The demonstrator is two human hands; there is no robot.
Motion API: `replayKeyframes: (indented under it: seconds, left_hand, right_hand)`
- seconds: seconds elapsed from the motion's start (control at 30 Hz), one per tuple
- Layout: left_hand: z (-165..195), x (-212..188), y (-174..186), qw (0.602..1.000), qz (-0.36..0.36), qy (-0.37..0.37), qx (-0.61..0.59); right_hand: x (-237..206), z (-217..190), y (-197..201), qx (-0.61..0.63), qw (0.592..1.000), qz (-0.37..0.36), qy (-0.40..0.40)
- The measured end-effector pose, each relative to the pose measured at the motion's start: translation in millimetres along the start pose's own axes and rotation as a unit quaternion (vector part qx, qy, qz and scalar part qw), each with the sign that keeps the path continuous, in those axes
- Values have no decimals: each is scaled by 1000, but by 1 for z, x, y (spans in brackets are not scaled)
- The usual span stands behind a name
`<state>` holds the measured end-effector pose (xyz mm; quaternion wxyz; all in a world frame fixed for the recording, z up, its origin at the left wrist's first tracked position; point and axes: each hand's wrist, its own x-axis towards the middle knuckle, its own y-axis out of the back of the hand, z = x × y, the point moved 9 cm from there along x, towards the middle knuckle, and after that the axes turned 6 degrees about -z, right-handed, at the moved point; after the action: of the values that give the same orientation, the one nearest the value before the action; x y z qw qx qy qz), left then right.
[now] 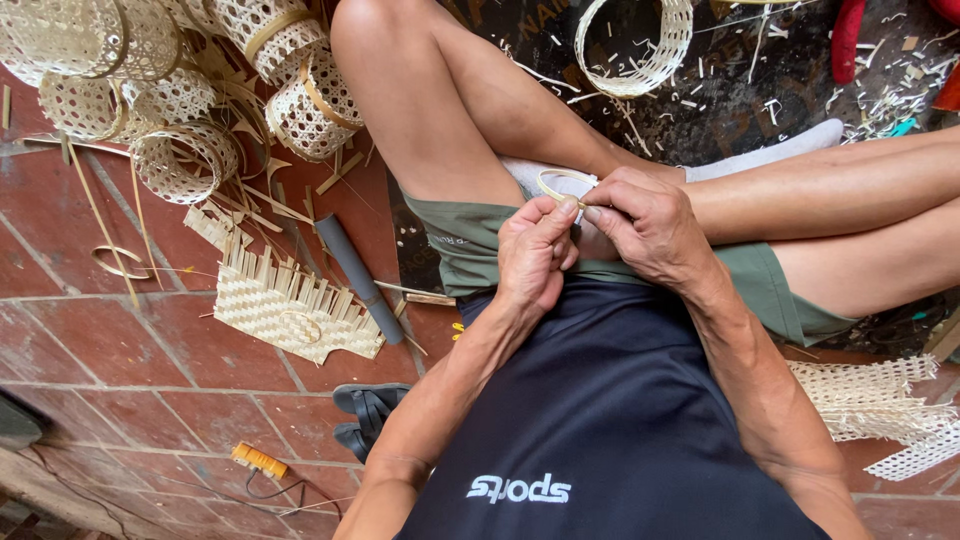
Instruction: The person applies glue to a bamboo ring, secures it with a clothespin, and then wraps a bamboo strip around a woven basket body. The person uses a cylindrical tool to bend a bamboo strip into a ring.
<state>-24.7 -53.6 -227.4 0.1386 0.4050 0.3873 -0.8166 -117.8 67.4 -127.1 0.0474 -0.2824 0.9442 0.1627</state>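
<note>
Red tile floor (130, 350), littered with bamboo offcuts; woven baskets (180, 90) piled at upper left, a flat woven mat (290, 305) beside the person's knee. Left hand (535, 255) and right hand (645, 225) meet over the lap, fingertips pressed together, both pinching a thin bamboo strip (560, 180) curled into a small loop just above the fingers.
</note>
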Motion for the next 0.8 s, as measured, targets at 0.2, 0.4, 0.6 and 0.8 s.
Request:
replayKeyframes:
  seconds: [0.2, 0.4, 0.6, 0.8]
  left_hand:
    - [-5, 0, 1, 1000, 1, -8, -12]
    - [9, 10, 2, 980, -3, -65, 186]
    - [29, 9, -5, 915, -104, -69, 384]
    - [68, -13, -43, 728, -142, -230, 630]
  right_hand:
    - [0, 8, -1, -7, 1000, 4, -12]
    - [-3, 34, -7, 53, 998, -28, -28]
    - [-8, 54, -18, 140, 988, -60, -15]
    - [-18, 61, -14, 286, 950, -93, -87]
